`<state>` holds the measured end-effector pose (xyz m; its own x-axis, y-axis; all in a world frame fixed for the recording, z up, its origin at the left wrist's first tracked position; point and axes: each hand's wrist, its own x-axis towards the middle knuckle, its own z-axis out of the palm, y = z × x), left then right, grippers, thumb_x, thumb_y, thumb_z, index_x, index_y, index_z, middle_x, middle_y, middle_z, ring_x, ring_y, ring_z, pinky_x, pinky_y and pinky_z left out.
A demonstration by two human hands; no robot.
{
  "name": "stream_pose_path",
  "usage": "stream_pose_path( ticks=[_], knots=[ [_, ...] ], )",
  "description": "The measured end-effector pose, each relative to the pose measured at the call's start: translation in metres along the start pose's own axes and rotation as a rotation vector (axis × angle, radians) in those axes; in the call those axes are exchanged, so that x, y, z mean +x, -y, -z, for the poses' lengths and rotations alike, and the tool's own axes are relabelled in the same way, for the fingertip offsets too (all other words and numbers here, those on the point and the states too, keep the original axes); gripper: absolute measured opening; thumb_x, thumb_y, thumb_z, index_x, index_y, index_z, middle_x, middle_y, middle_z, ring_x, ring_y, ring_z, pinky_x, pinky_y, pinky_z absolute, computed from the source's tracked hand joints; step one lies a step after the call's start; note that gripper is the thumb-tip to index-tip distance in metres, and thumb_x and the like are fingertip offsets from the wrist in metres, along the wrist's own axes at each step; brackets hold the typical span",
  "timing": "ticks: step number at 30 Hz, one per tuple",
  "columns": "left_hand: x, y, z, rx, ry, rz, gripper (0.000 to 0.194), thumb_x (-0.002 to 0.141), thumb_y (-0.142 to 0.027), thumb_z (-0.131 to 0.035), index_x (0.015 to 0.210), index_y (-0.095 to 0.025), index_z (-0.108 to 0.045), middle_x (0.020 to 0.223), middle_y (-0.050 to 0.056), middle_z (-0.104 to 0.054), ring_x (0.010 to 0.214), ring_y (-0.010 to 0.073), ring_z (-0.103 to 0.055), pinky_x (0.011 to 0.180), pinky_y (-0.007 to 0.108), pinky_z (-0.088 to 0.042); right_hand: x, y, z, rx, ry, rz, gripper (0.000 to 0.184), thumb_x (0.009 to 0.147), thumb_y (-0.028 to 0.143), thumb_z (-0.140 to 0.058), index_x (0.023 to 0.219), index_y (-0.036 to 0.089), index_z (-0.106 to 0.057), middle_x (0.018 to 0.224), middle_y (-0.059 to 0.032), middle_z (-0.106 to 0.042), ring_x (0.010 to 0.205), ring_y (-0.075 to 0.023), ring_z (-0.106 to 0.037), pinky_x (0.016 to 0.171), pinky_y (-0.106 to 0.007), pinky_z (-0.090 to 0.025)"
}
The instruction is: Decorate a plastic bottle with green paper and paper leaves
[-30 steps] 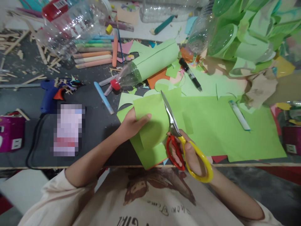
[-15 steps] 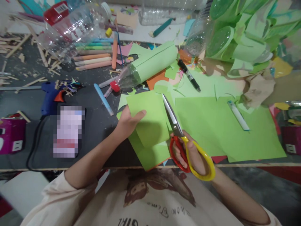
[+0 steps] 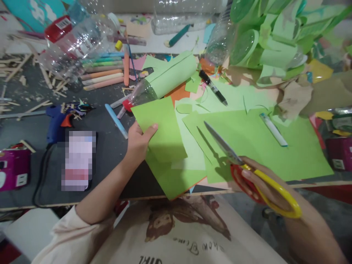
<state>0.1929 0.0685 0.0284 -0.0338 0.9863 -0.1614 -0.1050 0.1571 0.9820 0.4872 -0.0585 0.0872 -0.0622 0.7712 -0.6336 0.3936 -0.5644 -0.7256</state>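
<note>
My left hand point(image 3: 139, 141) pinches the left edge of a small green paper piece point(image 3: 165, 134), thumb on top and fingers underneath. The piece is held over other green sheets on the table. In my right hand point(image 3: 253, 176) are scissors point(image 3: 222, 143) with one red and one yellow handle, fingers through the loops. Their blades are closed together, point toward the upper left and hang over a large green sheet point(image 3: 291, 146), apart from the held piece. A box-cutter-like strip, white with teal ends point(image 3: 273, 130), lies on that large sheet.
Behind the hands lies a bottle wrapped in pale green paper point(image 3: 173, 75), beside a black marker point(image 3: 213, 88). At left are a blue glue gun point(image 3: 56, 119), a phone point(image 3: 78, 159) and several chalk-like sticks point(image 3: 103, 75). Green paper-covered bottles point(image 3: 277, 47) stand at back right.
The scissors have come away from the small green piece, moved right and closed. My left hand has drawn the piece leftward, off the large sheet.
</note>
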Motion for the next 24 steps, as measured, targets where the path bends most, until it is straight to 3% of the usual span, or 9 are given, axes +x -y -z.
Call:
stream_pose_path(
  ticks=[1, 3, 5, 7, 11, 14, 18, 21, 24],
  knots=[
    [0.001, 0.0, 0.0, -0.011, 0.001, -0.002, 0.042, 0.068, -0.047, -0.076, 0.095, -0.016, -0.065, 0.092, 0.008, -0.074, 0.079, 0.0227, -0.072, 0.069, 0.033, -0.061, 0.002, 0.003, 0.009, -0.141, -0.063, 0.068, 0.032, 0.085, 0.054, -0.054, 0.101, 0.027, -0.057, 0.052, 0.0034, -0.052, 0.037, -0.0146, -0.046, 0.033, -0.024, -0.034],
    [0.002, 0.0, 0.001, -0.026, 0.002, -0.006, 0.044, 0.066, -0.049, -0.078, 0.094, -0.017, -0.066, 0.091, 0.007, -0.075, 0.076, 0.0208, -0.071, 0.067, 0.031, -0.06, 0.012, 0.008, 0.028, -0.49, -0.206, 0.238, 0.032, 0.083, 0.046, -0.058, 0.108, 0.026, -0.058, 0.078, -0.0053, -0.067, 0.056, -0.0198, -0.061, 0.046, -0.028, -0.047],
    [0.004, 0.001, 0.001, -0.026, -0.002, -0.01, 0.045, 0.065, -0.051, -0.079, 0.091, -0.017, -0.067, 0.088, 0.006, -0.074, 0.073, 0.0186, -0.071, 0.065, 0.029, -0.059, 0.026, 0.01, 0.043, -0.807, -0.241, 0.375, 0.03, 0.087, 0.033, -0.049, 0.115, 0.024, -0.057, 0.098, -0.0114, -0.067, 0.063, -0.0218, -0.064, 0.049, -0.03, -0.048],
    [0.006, 0.003, 0.001, -0.022, -0.01, -0.018, 0.044, 0.063, -0.052, -0.08, 0.087, -0.018, -0.068, 0.083, 0.004, -0.074, 0.068, 0.0165, -0.069, 0.062, 0.027, -0.058, 0.044, 0.008, 0.056, -1.046, -0.269, 0.532, 0.034, 0.087, 0.025, -0.044, 0.118, 0.024, -0.057, 0.101, -0.014, -0.065, 0.076, -0.0269, -0.066, 0.054, -0.034, -0.05],
    [0.011, 0.004, 0.002, -0.049, -0.003, 0.002, 0.04, 0.062, -0.05, -0.079, 0.081, -0.018, -0.067, 0.067, 0.0, -0.07, 0.056, 0.0146, -0.065, 0.053, 0.025, -0.055, 0.069, 0.006, 0.074, -1.195, -0.249, 0.649, 0.036, 0.087, 0.019, -0.05, 0.122, 0.021, -0.06, 0.1, -0.0161, -0.065, 0.085, -0.0285, -0.065, 0.066, -0.039, -0.053],
    [0.011, 0.002, 0.001, -0.057, 0.015, 0.062, 0.032, 0.063, -0.043, -0.076, 0.081, -0.018, -0.066, 0.064, -0.001, -0.068, 0.052, 0.0136, -0.062, 0.048, 0.023, -0.051, 0.069, 0.017, 0.074, -1.182, -0.297, 0.744, 0.032, 0.092, 0.018, -0.047, 0.12, 0.022, -0.062, 0.112, -0.0174, -0.064, 0.101, -0.0306, -0.062, 0.083, -0.046, -0.051],
    [0.003, -0.007, -0.005, -0.039, 0.095, 0.133, 0.024, 0.07, -0.036, -0.069, 0.084, -0.017, -0.065, 0.069, 0.001, -0.07, 0.055, 0.0149, -0.063, 0.05, 0.025, -0.051, 0.063, 0.035, 0.041, -0.991, -0.473, 0.902, 0.029, 0.094, 0.014, -0.045, 0.117, 0.021, -0.062, 0.098, -0.0147, -0.068, 0.09, -0.0253, -0.064, 0.076, -0.039, -0.052],
    [-0.008, -0.017, -0.015, -0.026, 0.161, 0.165, 0.022, 0.076, -0.035, -0.064, 0.089, -0.017, -0.065, 0.073, 0.003, -0.071, 0.066, 0.0189, -0.068, 0.058, 0.028, -0.055, 0.071, 0.042, -0.006, -0.985, -0.359, 0.949, 0.043, 0.092, 0.011, -0.046, 0.133, 0.022, -0.053, 0.099, -0.0124, -0.069, 0.078, -0.0225, -0.064, 0.063, -0.033, -0.051],
    [-0.014, -0.025, -0.023, 0.002, 0.142, 0.114, 0.022, 0.079, -0.035, -0.062, 0.093, -0.018, -0.065, 0.083, 0.003, -0.072, 0.081, 0.0211, -0.07, 0.068, 0.03, -0.057, 0.086, 0.047, -0.049, -1.005, -0.112, 1.032, 0.053, 0.09, 0.006, -0.048, 0.135, 0.034, -0.053, 0.114, -0.0091, -0.068, 0.085, -0.0228, -0.066, 0.068, -0.033, -0.049]
  ],
)
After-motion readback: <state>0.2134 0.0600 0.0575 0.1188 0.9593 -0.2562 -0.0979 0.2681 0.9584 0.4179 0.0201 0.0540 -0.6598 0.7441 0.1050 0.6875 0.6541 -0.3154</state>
